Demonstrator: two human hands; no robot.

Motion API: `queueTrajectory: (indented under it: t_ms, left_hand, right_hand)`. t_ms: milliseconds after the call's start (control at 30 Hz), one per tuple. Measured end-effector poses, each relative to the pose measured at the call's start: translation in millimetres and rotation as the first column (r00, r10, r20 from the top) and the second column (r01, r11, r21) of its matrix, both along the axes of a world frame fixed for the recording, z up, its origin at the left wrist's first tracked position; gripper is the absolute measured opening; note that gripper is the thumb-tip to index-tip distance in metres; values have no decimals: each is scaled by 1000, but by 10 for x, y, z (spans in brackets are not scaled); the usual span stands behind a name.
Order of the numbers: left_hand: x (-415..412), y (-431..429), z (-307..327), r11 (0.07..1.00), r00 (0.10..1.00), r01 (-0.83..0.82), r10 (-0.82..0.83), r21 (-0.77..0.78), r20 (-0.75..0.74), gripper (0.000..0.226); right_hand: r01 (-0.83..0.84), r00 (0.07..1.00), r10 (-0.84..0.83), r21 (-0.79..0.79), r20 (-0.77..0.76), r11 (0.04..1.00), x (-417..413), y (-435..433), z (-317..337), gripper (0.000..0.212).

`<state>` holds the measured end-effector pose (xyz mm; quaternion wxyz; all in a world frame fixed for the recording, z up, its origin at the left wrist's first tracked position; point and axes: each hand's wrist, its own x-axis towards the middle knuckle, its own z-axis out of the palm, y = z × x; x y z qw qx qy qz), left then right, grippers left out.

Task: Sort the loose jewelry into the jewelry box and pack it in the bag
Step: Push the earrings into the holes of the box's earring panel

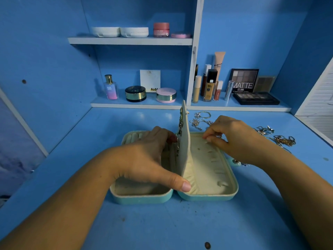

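At frame centre we see the open turquoise clamshell jewelry box on the blue desk. The left hand pinches its upright cream panel; the right hand closes fingertips on something too small to identify. Loose gold and silver chains lie at right.

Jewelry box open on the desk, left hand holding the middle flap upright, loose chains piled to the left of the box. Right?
Not quite. The head view shows the loose chains lying to the right of the jewelry box, behind the right hand. The rest holds: the box is open and the left hand holds the middle flap upright.
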<state>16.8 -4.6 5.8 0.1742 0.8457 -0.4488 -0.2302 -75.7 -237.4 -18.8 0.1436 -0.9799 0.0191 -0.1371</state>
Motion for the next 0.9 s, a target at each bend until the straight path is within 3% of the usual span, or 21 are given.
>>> queueTrajectory:
  t_ms: [367, 900]
  left_hand:
    - [-22, 4, 18, 1000, 1000, -14, 14, 11, -9, 111]
    - [-3, 7, 17, 1000, 1000, 9, -9, 9, -2, 115]
  right_hand:
    - [-120, 991, 119, -10, -52, 993, 3, 75, -48, 9]
    - [-21, 998, 18, -48, -59, 999, 83, 207, -49, 8]
